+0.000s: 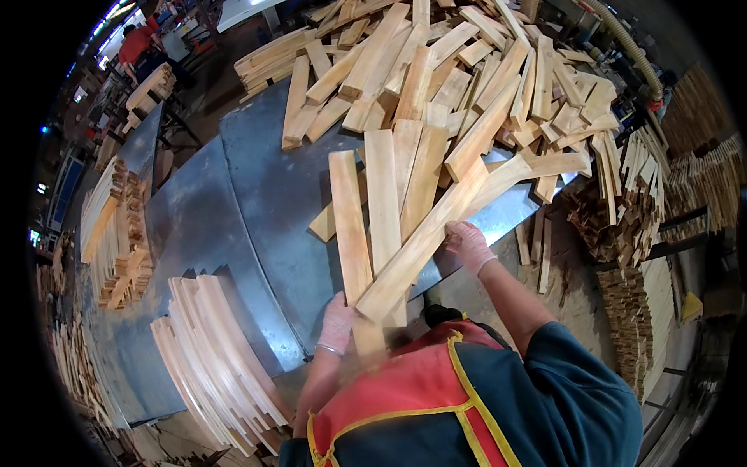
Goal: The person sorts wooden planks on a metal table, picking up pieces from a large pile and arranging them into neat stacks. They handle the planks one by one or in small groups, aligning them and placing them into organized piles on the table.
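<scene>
My left hand (336, 324), in a thin pale glove, is closed on the left edge of an upright-lying wooden board (350, 226), near its close end. Its fingertips are partly hidden at the wood. A second wooden board (424, 247) lies slantwise across this one and others. My right hand (470, 244), gloved too, grips the right edge of that slanting board, with the thumb and fingers at its side. Under and beyond them, more boards (381, 194) lean out of a big loose heap (459, 86) on the metal table (272, 210).
At the left of the table stand a stack of pale, neatly ranked strips (222, 350) and another wood stack (117, 233). Wood piles (634, 327) line the right side. A ribbed hose (622, 39) hangs at the upper right. A person in red (138, 47) is far left.
</scene>
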`<state>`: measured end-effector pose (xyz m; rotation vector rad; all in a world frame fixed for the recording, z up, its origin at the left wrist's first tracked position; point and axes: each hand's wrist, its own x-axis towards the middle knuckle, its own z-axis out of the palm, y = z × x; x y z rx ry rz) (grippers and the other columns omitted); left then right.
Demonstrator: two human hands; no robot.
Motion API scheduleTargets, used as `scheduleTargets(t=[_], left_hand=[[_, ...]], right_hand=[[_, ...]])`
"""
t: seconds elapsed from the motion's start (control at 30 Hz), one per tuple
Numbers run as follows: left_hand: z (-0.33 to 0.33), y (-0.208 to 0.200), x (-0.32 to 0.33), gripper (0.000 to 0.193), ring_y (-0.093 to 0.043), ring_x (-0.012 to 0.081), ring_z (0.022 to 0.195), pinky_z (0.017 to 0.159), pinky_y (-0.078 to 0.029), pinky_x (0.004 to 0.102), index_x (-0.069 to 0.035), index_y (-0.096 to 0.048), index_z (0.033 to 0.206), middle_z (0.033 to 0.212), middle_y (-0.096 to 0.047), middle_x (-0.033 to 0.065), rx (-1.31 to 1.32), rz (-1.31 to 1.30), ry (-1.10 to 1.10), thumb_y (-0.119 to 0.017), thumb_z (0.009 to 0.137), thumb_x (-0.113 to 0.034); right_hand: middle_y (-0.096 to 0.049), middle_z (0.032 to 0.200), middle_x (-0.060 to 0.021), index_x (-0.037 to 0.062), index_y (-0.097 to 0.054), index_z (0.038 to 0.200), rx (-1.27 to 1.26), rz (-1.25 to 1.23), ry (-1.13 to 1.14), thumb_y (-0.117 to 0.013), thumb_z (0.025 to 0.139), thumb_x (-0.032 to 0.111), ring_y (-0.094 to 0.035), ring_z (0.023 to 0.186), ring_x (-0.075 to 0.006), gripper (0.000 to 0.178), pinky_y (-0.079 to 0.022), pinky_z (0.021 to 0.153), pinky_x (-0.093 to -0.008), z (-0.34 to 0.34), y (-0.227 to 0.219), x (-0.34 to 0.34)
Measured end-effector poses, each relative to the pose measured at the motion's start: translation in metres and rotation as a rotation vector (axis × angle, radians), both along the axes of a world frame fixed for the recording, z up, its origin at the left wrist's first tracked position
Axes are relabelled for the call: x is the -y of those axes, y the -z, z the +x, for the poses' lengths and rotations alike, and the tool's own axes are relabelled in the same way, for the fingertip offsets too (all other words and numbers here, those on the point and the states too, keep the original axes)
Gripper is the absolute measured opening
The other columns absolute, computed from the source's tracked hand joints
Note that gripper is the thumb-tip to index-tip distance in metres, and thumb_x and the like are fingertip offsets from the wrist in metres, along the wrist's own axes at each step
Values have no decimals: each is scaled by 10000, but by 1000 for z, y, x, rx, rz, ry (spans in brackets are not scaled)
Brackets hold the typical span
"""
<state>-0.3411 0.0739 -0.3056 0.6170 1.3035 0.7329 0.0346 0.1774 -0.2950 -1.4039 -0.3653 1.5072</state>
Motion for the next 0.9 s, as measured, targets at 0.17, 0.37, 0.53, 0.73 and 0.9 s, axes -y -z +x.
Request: scheduleTargets(t=[0.17, 0.37, 0.53, 0.73, 0.9], left_hand=[[-44, -42, 49, 194, -675, 281, 868, 818, -560, 405, -14, -676, 1047, 932, -704, 104, -632, 137, -133, -733, 880, -94], [-158, -45, 125, 536, -541, 324, 1326, 1123, -432, 432, -108, -635, 1341, 1404, -616, 141, -1924, 97, 100, -733, 826, -225], [-138, -67, 80, 798, -368, 332, 1506, 1255, -293, 450, -80, -441, 1556, 1577, -463, 168, -1890, -92, -56, -756, 851, -280], [83, -128, -53, 1024, -427, 378, 1425, 1180, -364, 507, -52, -397, 1564, 1491, -496, 187, -1398, 644, 403, -881, 742, -423], [116, -88, -86, 1047, -453, 373, 1394, 1139, -412, 476, -121, -348, 1594, 1445, -518, 176, -1471, 477, 491, -883, 736, -393]], right_hand=[[-682, 908, -54, 77, -634, 1060, 25, -69, 145, -696, 967, 282, -664, 827, -225, 234, -557, 736, -378, 19, 10, 12], [-619, 866, -46, 108, -633, 1123, -333, -126, 318, -666, 1001, 459, -617, 743, -232, 373, -560, 670, -393, 50, 26, -12], [-649, 938, -41, 88, -615, 1165, -281, -40, 290, -681, 985, 497, -620, 739, -241, 452, -569, 748, -412, 52, 8, -52], [-663, 1215, -56, 167, -566, 1360, -303, 186, -9, -726, 944, 234, -656, 1058, -188, 451, -562, 844, -430, 25, -34, -83], [-694, 1281, -74, 38, -554, 1458, -420, 252, -524, -707, 967, 252, -656, 1145, -187, 556, -541, 918, -397, -40, -72, -101]])
